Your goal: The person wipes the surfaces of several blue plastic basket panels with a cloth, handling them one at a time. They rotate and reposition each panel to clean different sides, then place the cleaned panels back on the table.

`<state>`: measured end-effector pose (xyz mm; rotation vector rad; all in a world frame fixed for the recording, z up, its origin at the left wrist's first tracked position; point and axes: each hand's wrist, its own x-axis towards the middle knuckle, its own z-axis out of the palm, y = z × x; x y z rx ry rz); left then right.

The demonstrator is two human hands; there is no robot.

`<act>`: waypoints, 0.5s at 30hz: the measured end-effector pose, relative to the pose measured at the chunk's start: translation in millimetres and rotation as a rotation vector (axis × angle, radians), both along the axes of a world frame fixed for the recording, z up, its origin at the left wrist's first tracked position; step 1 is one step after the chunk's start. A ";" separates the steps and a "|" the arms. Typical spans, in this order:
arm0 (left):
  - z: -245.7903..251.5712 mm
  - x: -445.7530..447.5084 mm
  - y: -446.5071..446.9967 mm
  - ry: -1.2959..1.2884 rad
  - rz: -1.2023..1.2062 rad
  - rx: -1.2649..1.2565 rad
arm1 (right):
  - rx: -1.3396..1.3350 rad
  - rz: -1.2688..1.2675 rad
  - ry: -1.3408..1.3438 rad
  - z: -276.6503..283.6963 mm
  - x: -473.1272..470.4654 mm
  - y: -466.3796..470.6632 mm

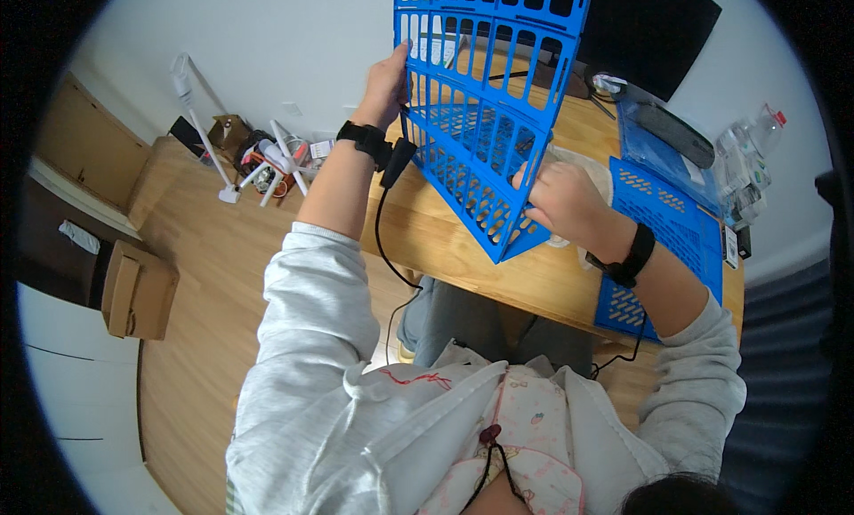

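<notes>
A blue plastic slatted frame (514, 17), partly folded into a box-like shape, stands tilted over the near part of the wooden table (434, 228). My left hand (385, 85) grips its left edge, with the fingers mostly hidden behind the slats. At the lower right edge, the curled fingers of my right hand (567, 198) hold the frame near its bottom corner. Perforated blue panels show through the slats at its base. Another flat perforated blue panel (667, 231) lies on the table to the right, partly under my right forearm.
Behind the frame stands a black monitor (650, 35). A dark grey case (675, 135) and clear plastic bottles (740, 141) sit at the back right. Black cables hang from both wrist straps. A stick vacuum (200, 135), assorted clutter and a cardboard box (140, 291) are on the floor to the left.
</notes>
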<state>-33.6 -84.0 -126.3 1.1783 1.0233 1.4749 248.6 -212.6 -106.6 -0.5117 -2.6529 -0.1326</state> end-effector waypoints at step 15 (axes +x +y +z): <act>-7.0 -8.9 -6.7 -0.021 0.024 -0.016 | -0.044 -0.064 0.133 -9.5 33.6 -5.7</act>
